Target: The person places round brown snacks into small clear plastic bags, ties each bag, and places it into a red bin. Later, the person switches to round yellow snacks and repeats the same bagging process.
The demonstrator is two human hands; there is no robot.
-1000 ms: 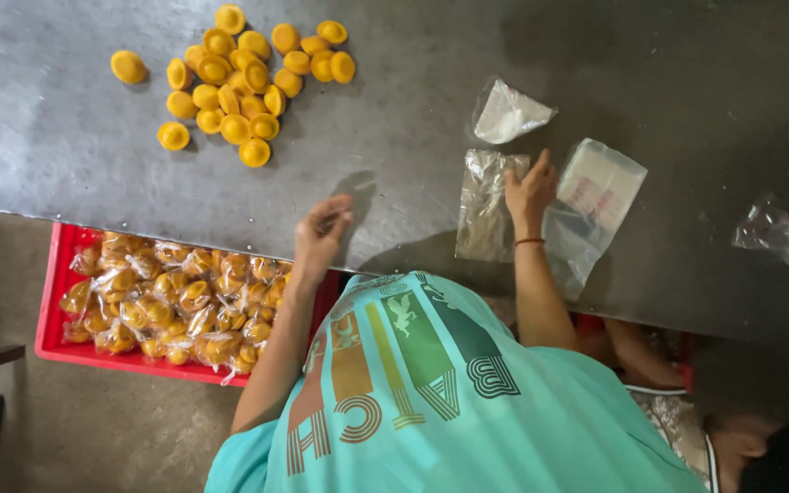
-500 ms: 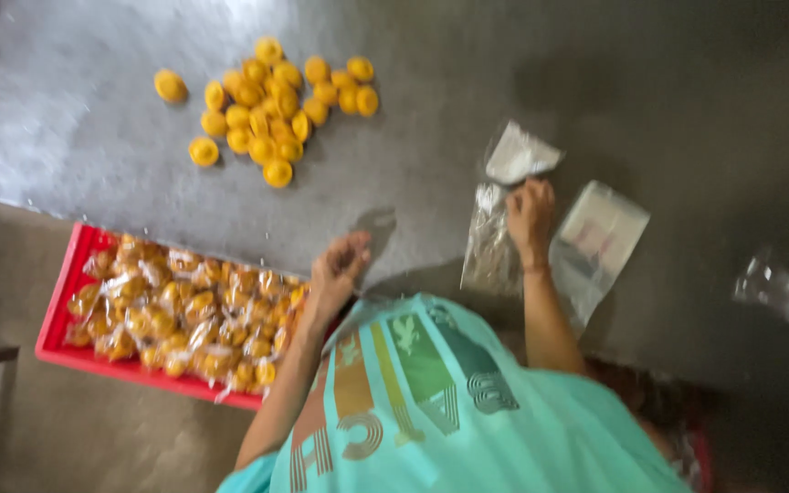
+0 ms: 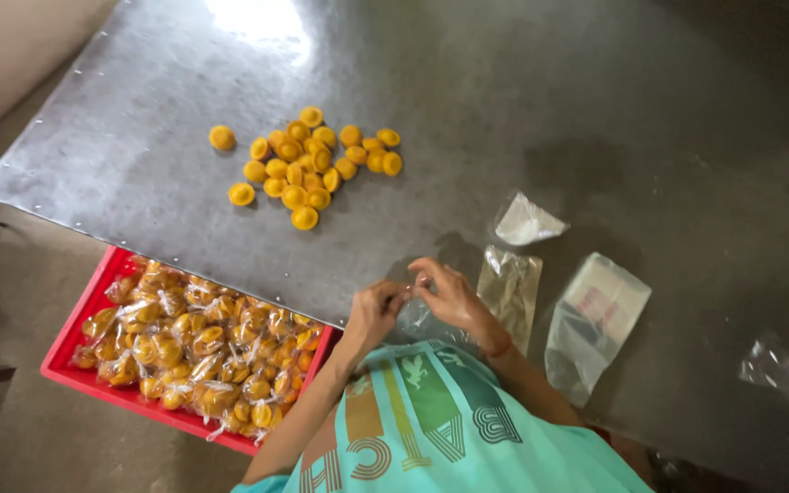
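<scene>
Both hands meet at the near edge of the grey worktop [image 3: 595, 110]: the left hand [image 3: 374, 310] and right hand [image 3: 449, 294] pinch a small clear bag [image 3: 417, 319] between narrowed fingers. Just right of that bag lie three more clear bags: one long [image 3: 510, 290], one crumpled above it [image 3: 524, 222], one larger [image 3: 595, 319]. Further right lies a scrap of clear wrap [image 3: 783, 372]. Left of the hands, below the worktop edge, a red crate [image 3: 75, 370] sits full of bagged yellow pieces. Beyond the hands, roughly two dozen loose yellow pieces [image 3: 303, 169] cluster, with bare metal all around.
</scene>
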